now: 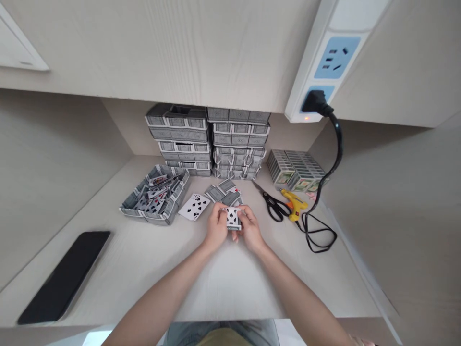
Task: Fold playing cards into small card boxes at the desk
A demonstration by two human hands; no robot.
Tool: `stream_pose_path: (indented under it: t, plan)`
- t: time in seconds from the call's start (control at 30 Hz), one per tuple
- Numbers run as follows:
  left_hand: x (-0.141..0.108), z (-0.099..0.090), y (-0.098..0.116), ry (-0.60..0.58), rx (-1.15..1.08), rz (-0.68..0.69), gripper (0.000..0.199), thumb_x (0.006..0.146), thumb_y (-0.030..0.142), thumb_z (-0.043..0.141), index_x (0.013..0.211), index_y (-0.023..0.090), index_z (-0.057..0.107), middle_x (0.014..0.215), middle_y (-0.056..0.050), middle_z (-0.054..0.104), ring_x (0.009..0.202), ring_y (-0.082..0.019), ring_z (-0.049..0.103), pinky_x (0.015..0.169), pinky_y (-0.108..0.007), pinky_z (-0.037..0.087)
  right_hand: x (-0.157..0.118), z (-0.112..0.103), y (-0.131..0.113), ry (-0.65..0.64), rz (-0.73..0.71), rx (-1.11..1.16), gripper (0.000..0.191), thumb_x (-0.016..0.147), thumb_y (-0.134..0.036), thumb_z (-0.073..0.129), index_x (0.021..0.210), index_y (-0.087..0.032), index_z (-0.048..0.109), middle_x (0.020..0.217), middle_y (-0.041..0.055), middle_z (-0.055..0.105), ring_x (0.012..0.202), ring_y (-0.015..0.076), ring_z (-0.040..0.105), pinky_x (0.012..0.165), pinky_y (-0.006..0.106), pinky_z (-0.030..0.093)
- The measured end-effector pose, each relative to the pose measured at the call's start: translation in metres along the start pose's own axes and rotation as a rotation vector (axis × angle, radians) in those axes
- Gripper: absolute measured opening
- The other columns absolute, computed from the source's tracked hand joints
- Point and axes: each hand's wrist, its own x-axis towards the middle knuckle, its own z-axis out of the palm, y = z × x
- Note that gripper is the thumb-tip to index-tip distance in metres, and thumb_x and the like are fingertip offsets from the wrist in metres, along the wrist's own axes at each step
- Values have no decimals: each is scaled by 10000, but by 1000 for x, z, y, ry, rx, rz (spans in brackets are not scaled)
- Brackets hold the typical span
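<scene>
- We are bringing both hands close together, taking the card between them as the centre of our clock.
- Our left hand (pixel 216 226) is pinching one side of a white paper playing card with black spade pips (pixel 232 217); our right hand (pixel 251 228) is clamping its opposite side, above the pale wooden desktop (pixel 230 288).
- At twelve o'clock, grey-backed loose playing cards (pixel 216 193) are lying in an overlapping heap, just beyond our fingertips.
- Between nine and ten, a white face-up card with black pips (pixel 195 207) is lying near our left hand; farther out, an open grey tray built of patterned cards (pixel 163 217) is holding mixed cards.
- At eight, a flat black rectangular phone-like slab (pixel 66 276) is resting well apart.
- Between eleven and twelve, stacked grey card-built boxes (pixel 238 136) are standing.
- Around two, black-handled scissors (pixel 275 209) are lying nearest our right hand, a yellow glue gun (pixel 296 204) just beyond, with rows of small boxed packs (pixel 297 168) sitting farther back.
- At one, a black plug (pixel 315 102) is sitting in a white-and-blue power strip (pixel 329 62).
</scene>
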Motion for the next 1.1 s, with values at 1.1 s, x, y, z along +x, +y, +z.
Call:
stream_pose_path:
  t: [1.1]
  plan:
    - [1, -9, 17, -146, 12, 5, 197, 725, 332, 452, 611, 173, 483, 503, 39, 457, 393, -85, 415, 369, -207, 316, 3, -17, -10, -422, 354, 74, 339, 806, -452, 500, 906, -128, 492, 598, 48, 653, 428, 157, 615, 385, 244, 502]
